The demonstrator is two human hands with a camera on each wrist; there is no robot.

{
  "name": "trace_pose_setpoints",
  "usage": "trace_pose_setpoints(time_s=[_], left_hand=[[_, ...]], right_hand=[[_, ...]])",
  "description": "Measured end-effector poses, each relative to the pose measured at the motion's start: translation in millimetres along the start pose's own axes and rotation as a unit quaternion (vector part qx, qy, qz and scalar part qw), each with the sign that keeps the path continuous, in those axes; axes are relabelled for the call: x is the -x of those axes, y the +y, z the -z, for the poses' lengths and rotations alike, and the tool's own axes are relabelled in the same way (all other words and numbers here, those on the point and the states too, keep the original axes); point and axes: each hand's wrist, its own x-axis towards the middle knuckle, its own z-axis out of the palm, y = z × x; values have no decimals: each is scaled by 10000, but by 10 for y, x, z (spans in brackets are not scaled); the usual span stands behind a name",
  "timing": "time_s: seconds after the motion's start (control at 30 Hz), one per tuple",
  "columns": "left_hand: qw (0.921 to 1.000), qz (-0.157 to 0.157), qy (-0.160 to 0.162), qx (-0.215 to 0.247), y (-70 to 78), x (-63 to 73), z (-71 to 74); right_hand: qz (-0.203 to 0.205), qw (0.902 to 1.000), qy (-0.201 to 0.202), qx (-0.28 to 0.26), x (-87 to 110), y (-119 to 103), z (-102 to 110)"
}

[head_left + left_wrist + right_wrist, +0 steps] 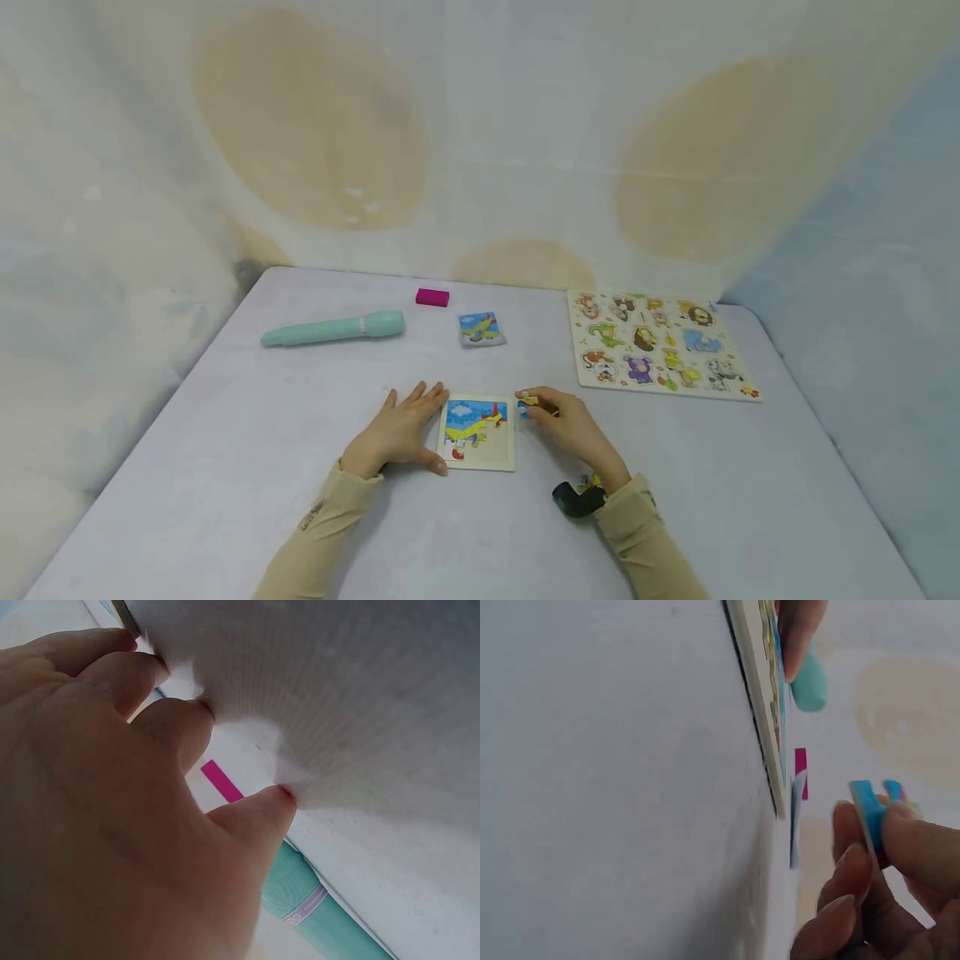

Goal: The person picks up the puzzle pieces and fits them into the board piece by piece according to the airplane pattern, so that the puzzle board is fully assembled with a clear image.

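Note:
A small square jigsaw puzzle tray (pixel 495 454) with a pale frame lies on the table between the hands. Pieces in it form part of a yellow airplane against blue sky, while the lower right of the tray shows bare. My left hand (pixel 401 429) rests on the table at the tray's left side, fingers spread and thumb near the lower left corner. Just off the tray's right edge, my right hand (pixel 567 423) pinches a jigsaw piece (pixel 868 810) between thumb and fingers; the piece shows blue in the right wrist view, raised off the table.
Behind the tray lie an airplane picture card (pixel 482 327), a magenta block (pixel 432 297) and a long teal pen-shaped object (pixel 330 330). A wooden animal puzzle board (pixel 667 346) is at the back right. Colourful bits (pixel 588 482), partly hidden, show by the right wrist.

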Motion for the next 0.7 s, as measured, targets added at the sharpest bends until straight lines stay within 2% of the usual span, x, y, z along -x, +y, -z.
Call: trace_pose_setpoints(time_s=[0.17,0.47,0.7], left_hand=[[10000,-52,14,4,19,-11,-21],[10000,-2,8,-80,19,6,7],[9999,-111,-18,51,4,3,29]], right_hand=[[352,9988,-345,27,-100,-87,-118],[329,9970,-655,266,-156,-151,-256],[451,9960,-555,542,-191,-154,-349]])
